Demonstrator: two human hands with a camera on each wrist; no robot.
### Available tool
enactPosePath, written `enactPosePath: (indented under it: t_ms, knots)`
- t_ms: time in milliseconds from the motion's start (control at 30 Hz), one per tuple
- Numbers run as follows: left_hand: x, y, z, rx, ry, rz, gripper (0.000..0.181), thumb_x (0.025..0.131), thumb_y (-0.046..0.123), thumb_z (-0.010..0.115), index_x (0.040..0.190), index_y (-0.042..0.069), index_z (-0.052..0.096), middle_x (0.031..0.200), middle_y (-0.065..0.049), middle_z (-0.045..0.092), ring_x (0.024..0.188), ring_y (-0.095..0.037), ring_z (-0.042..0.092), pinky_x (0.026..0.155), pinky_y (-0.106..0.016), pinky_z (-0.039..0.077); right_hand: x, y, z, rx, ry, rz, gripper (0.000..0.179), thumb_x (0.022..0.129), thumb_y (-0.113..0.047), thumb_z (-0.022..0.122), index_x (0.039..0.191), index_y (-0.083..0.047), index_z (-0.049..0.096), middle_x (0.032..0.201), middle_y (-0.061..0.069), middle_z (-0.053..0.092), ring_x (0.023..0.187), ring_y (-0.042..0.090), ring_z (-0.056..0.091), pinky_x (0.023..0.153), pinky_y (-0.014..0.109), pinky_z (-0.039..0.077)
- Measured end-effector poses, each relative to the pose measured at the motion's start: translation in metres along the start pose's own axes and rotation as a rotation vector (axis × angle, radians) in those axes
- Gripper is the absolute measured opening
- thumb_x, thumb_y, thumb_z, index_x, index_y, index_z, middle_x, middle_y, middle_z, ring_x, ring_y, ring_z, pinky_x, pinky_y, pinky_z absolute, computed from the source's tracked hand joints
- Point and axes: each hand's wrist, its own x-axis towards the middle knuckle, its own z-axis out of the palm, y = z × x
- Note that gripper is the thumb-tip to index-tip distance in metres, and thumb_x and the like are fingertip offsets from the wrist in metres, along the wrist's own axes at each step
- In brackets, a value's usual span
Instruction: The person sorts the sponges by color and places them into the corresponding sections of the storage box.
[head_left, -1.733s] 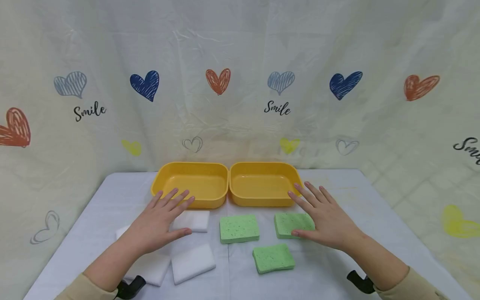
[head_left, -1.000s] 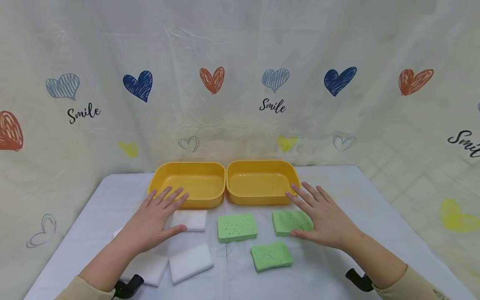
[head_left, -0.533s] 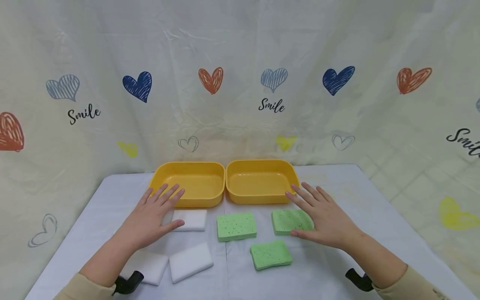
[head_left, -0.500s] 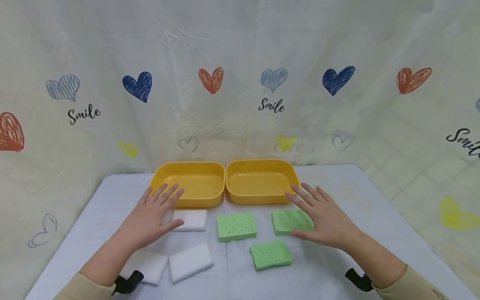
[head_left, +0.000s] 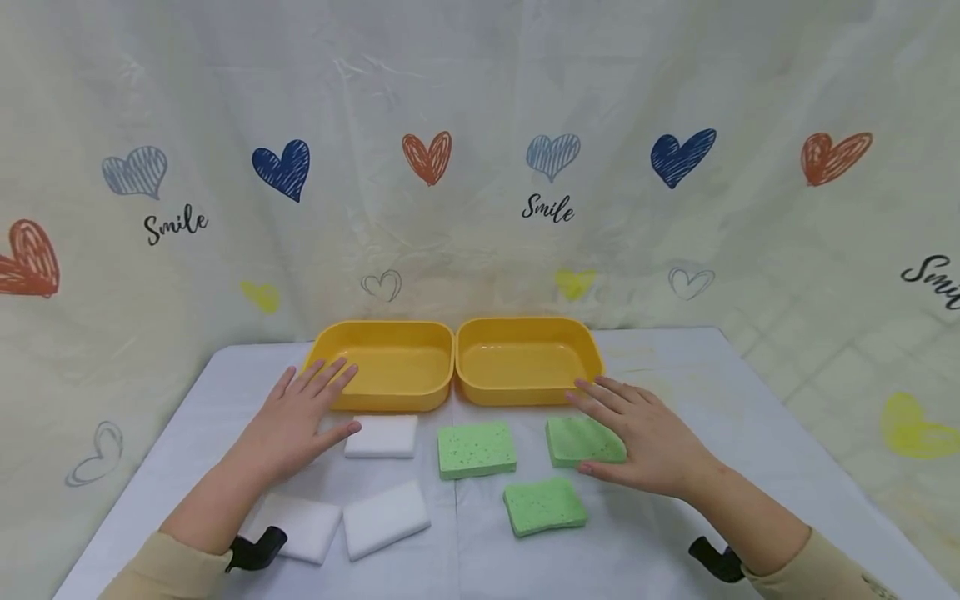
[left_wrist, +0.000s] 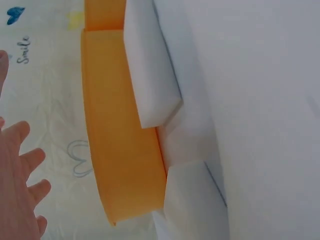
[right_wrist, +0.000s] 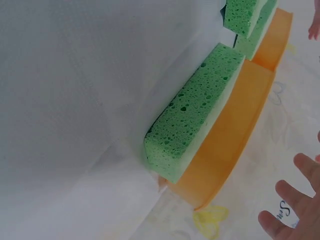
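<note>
Green, pitted sponge lies in three pieces on the cloth (head_left: 480,571): the middle sponge (head_left: 477,450), the right sponge (head_left: 579,443) and the near sponge (head_left: 545,506). To their left are the far block (head_left: 384,438), the left block (head_left: 303,527) and the near block (head_left: 386,518), all white; the left wrist view shows another block (left_wrist: 195,200), probably hidden from the head camera by the left hand (head_left: 288,425). On the far side stand the left tray (head_left: 401,362) and right tray (head_left: 528,358), side by side. Left fingers are spread wide and hold nothing; they overlap the left tray in the head view, though their height is hard to judge. The right hand (head_left: 645,437) is also without a hold, thumb well out, over the right sponge but apart from it. The sponges should be light, soft and springy; thumb and fingers on opposite long edges, squeezed lightly, ought to do. The blocks look smoother, perhaps a little more slippery and easily dented, so opposite sides suit them too. Against the earlier frames, the left hand has shifted slightly left and far, baring more of the far block; the right fingers have dipped nearer and closed up a little. Sponges and trays lie unchanged.
</note>
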Motion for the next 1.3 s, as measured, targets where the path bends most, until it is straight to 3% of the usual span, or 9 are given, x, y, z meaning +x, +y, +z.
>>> enactPosePath:
  t_ms: [433,767,1100,1300]
  knots:
    - [0.01,-0.027,0.001,-0.051,-0.053,-0.102,0.086,0.097,0.062,0.048,0.16,0.014,0.016,0.163,-0.017,0.021,0.148,-0.043,0.013,0.115,-0.066,0.003,0.004,-0.012,0.006,0.084,-0.039,-0.058,0.072,0.082,-0.062,0.071,0.145,-0.036,0.05,0.142,-0.007,0.055,0.13,0.021,0.05,0.098,0.049,0.046]
    - [0.022,-0.048,-0.002,-0.06,-0.11,-0.154,0.093,0.094,0.073,0.034,0.16,0.011,0.014,0.163,-0.018,0.018,0.146,-0.046,0.014,0.115,-0.066,0.002,0.002,-0.019,0.02,0.137,-0.081,-0.154,0.062,0.083,-0.066,0.066,0.137,-0.036,0.059,0.132,-0.012,0.061,0.118,0.012,0.056,0.094,0.043,0.049]
    - [0.046,-0.065,0.001,-0.074,-0.179,-0.222,0.103,0.089,0.08,0.036,0.16,0.01,0.011,0.161,-0.022,0.019,0.145,-0.047,0.014,0.114,-0.066,-0.004,0.001,-0.031,0.024,0.156,-0.221,-0.219,0.056,0.085,-0.064,0.066,0.133,-0.035,0.063,0.126,-0.016,0.063,0.114,0.012,0.058,0.094,0.044,0.049]
    - [0.054,-0.074,0.005,-0.109,-0.22,-0.248,0.107,0.088,0.08,0.039,0.159,0.005,0.011,0.16,-0.025,0.018,0.145,-0.047,0.014,0.114,-0.067,-0.001,0.003,-0.034,0.025,0.168,-0.281,-0.239,0.054,0.085,-0.061,0.069,0.133,-0.038,0.062,0.122,-0.016,0.064,0.109,0.01,0.058,0.09,0.043,0.051]
